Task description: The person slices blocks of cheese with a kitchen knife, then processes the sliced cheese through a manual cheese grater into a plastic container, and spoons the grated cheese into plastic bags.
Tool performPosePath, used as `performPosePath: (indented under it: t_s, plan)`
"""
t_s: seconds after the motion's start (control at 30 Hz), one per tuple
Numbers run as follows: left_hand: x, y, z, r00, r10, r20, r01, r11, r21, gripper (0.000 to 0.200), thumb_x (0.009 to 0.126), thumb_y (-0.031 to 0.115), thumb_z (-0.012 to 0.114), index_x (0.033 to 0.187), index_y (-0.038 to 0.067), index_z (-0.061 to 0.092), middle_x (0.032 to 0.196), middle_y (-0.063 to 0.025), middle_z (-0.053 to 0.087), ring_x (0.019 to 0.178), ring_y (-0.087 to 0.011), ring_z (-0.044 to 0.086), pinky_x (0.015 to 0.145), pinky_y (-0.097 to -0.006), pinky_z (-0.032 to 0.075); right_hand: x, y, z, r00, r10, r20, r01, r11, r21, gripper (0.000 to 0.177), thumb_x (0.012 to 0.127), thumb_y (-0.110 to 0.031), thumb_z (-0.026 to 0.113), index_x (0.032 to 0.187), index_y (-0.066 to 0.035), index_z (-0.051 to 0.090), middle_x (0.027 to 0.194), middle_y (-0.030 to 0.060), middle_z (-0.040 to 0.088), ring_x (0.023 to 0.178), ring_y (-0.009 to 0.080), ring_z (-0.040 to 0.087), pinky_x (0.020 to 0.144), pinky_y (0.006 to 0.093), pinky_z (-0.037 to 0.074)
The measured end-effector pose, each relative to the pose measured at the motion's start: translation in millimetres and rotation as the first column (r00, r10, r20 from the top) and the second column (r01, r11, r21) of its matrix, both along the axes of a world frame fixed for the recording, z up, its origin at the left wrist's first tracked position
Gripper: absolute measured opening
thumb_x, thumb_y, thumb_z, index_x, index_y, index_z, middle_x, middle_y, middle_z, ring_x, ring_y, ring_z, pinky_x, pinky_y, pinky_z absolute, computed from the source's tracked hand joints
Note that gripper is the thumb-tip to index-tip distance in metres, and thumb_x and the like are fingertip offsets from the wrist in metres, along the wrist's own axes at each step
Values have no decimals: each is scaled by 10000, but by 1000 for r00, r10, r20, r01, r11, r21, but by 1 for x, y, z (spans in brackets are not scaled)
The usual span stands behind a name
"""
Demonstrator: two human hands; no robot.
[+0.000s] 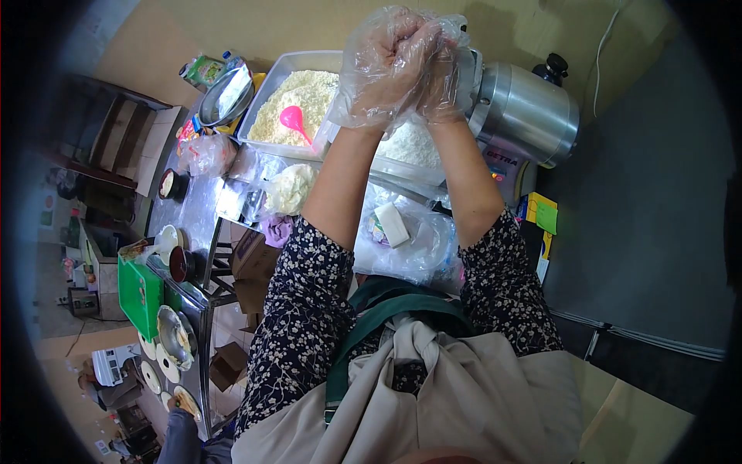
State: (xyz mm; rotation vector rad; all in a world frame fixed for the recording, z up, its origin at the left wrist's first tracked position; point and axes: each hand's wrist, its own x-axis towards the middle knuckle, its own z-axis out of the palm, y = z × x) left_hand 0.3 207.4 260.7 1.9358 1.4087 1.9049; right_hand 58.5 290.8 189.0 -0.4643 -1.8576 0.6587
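From here, the left hand [384, 68] and right hand [442, 76], in thin plastic gloves [357, 102], are pressed together, fingers curled; how tightly, or around what, I cannot tell. Below them lies white flour [411, 145], probably light and loose. The pink scoop [292, 118], nearby in yellowish flour [315, 87], seems best taken by its thin handle.

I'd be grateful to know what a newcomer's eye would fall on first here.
Probably the left hand and right hand, brought together in clear plastic gloves at the top centre. Next comes the bright pink scoop on the pale crumbly mix to their left, then the shiny metal machine to their right.
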Motion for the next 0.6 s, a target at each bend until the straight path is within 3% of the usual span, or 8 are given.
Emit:
performPosePath:
  t_s: [0.27,0.37,0.4,0.43,0.47,0.5,0.53,0.6]
  plan:
    - [4,-6,5,997,59,-53,-59,998,-2,142,876,116,605,846,-17,646,769,-82,601,721,-165,560,683,-275,435,0,2,-11,997,-73,35,69,991,112,496,807,-180,589,1256,-13,461,1165,205,544,1067,359,553,896,426,442]
    - [3,-6,5,997,64,-49,-64,998,-6,150,879,117,598,837,-18,647,767,-85,601,719,-167,561,686,-277,436,-7,4,-13,998,-9,69,13,998,-57,516,814,-203,593,1271,-15,444,1182,195,537,1096,348,537,920,418,427]
    - [1,-5,4,995,70,-66,-69,998,14,154,881,117,594,832,-19,647,766,-86,601,718,-168,561,686,-279,437,-10,1,-10,993,41,-113,-51,995,-90,296,898,-246,526,1105,-37,497,1030,102,539,945,228,527,815,335,435]
    - [0,-3,3,995,70,-66,-69,998,14,154,881,117,594,832,-19,647,766,-86,601,718,-168,561,686,-279,437,-12,-1,-8,953,84,-292,-121,986,-111,251,982,-290,459,939,-59,549,878,8,541,794,109,518,710,251,443]
    - [0,-2,1,997,48,-57,-47,999,19,151,880,114,593,830,-18,649,766,-84,602,717,-169,562,684,-279,437,-12,4,-10,953,84,-292,-121,986,-111,251,982,-290,459,939,-59,549,878,8,541,794,109,518,710,251,443]
    - [0,-2,2,999,26,-47,-25,999,24,149,879,110,592,827,-16,651,765,-82,602,716,-170,564,682,-278,437,-12,10,-13,986,111,-121,-123,987,-98,295,904,-254,525,1109,-45,493,1047,96,529,954,224,518,824,336,421]
    - [0,-1,2,999,26,-46,-25,999,24,149,879,110,592,827,-16,651,765,-82,602,716,-170,564,682,-278,437,-12,14,-16,990,133,55,-128,988,-87,514,827,-219,591,1280,-31,437,1216,183,518,1113,339,517,939,421,399]
    - [2,-1,3,1000,13,20,-14,998,53,112,826,125,647,781,27,678,735,-119,610,681,-251,589,634,-327,451,-10,12,-20,993,69,92,-65,997,-46,503,829,-204,585,1280,-35,438,1217,185,515,1113,340,517,930,423,404]
